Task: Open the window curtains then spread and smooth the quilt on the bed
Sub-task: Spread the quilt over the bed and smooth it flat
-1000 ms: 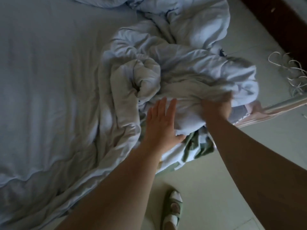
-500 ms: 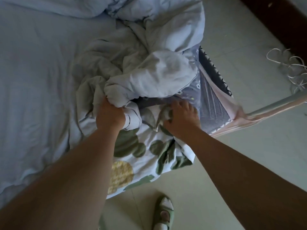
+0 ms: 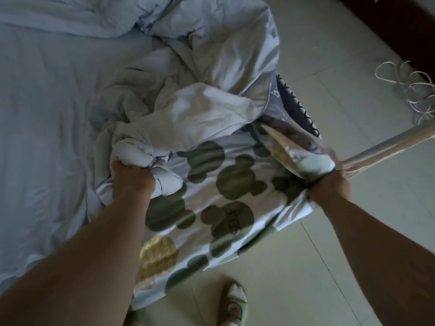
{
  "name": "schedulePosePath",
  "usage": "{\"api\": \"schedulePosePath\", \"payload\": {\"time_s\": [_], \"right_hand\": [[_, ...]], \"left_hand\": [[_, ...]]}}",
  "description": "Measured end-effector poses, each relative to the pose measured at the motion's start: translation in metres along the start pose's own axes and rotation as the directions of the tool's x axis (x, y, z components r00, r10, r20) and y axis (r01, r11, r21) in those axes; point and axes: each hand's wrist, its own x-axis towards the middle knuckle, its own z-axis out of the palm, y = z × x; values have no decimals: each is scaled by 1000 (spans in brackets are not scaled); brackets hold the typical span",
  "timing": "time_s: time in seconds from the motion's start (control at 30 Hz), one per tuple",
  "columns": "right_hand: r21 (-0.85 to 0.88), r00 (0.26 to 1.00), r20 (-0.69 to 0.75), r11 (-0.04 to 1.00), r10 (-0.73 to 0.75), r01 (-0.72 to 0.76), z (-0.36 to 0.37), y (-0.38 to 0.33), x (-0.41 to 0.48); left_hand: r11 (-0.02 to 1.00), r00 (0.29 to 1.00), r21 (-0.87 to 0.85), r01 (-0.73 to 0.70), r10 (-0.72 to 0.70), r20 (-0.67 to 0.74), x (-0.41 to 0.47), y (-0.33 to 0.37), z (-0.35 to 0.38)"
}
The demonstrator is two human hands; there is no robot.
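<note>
The quilt (image 3: 226, 191) lies crumpled at the bed's right edge. Its pale blue side is bunched in folds, and its patterned side with green mouse-head blobs and a yellow one is stretched out between my hands. My left hand (image 3: 131, 177) is shut on a bunched fold of the quilt near the middle of the heap. My right hand (image 3: 329, 187) grips the quilt's edge out past the bed's side, over the floor. The bed (image 3: 47, 137) is covered in a pale blue sheet and fills the left of the view. No curtains are in view.
A tiled floor (image 3: 329, 267) lies to the right of the bed. A metal rail (image 3: 386, 142) slants in from the right edge. White clothes hangers (image 3: 409, 88) lie on the floor by dark furniture (image 3: 404, 22). My slippered foot (image 3: 233, 304) stands below the quilt.
Both hands closed on the quilt and pulled apart. The right hand moved right past the bed's edge, exposing much more of the patterned side.
</note>
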Motion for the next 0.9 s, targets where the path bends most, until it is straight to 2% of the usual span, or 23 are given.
{"api": "schedulePosePath", "payload": {"time_s": [0.07, 0.1, 0.13, 0.17, 0.23, 0.27, 0.3, 0.33, 0.4, 0.43, 0.47, 0.53, 0.57, 0.6, 0.67, 0.7, 0.77, 0.83, 0.9], "right_hand": [[75, 993, -14, 991, 113, -112, -3, 8, -4], [68, 995, -65, 995, 77, -73, -6, 11, -7], [13, 994, -111, 1000, -18, 19, -7, 11, -8], [-35, 980, -130, 989, -148, 144, -8, 5, -12], [-78, 893, -156, 906, -423, 416, -6, -8, -17], [-82, 833, -184, 853, -522, 516, -7, -15, -17], [-85, 776, -215, 803, -593, 591, -9, -24, -17], [-93, 717, -239, 750, -655, 654, -12, -34, -19], [-147, 593, -263, 639, -761, 755, -13, -51, -19], [-179, 530, -259, 580, -807, 795, -15, -58, -19], [-207, 478, -244, 526, -844, 825, -16, -64, -18], [-322, 394, -193, 438, -898, 839, -19, -62, -9], [-379, 394, -152, 422, -906, 824, -22, -58, -3], [-415, 449, -107, 450, -887, 791, -25, -50, 7], [-497, 655, -35, 581, -755, 644, -36, -27, 25], [-579, 750, -20, 619, -661, 531, -43, -14, 33], [-759, 885, -34, 588, -465, 280, -58, 7, 43], [-814, 935, -59, 560, -350, 158, -57, 15, 45], [-737, 919, -59, 637, -390, 223, -44, 13, 38]], "left_hand": [[993, 993, -85, 81, -88, -78, -15, 12, -4], [990, 985, -140, 20, -43, -165, -23, 24, -4], [987, 957, -80, -142, 116, -266, -33, 38, -3], [948, 891, 29, -318, 309, -333, -43, 49, 1], [752, 661, 167, -637, 645, -384, -56, 73, 9], [642, 538, 215, -736, 747, -390, -62, 88, 10], [540, 445, 248, -804, 824, -352, -68, 101, 14], [462, 392, 295, -836, 880, -267, -73, 112, 17], [336, 330, 365, -868, 941, -82, -81, 129, 24], [302, 328, 413, -859, 945, -9, -83, 133, 28], [305, 369, 447, -841, 927, 64, -85, 135, 31], [375, 485, 447, -812, 860, 158, -87, 139, 38], [444, 551, 424, -789, 816, 172, -86, 138, 39], [510, 603, 388, -768, 779, 170, -84, 135, 40], [641, 705, 317, -699, 693, 154, -78, 124, 41], [672, 733, 308, -673, 662, 157, -74, 117, 42], [694, 763, 324, -643, 620, 185, -69, 104, 49], [730, 781, 279, -624, 573, 249, -70, 98, 59], [758, 775, 204, -620, 550, 312, -78, 97, 70]]}}
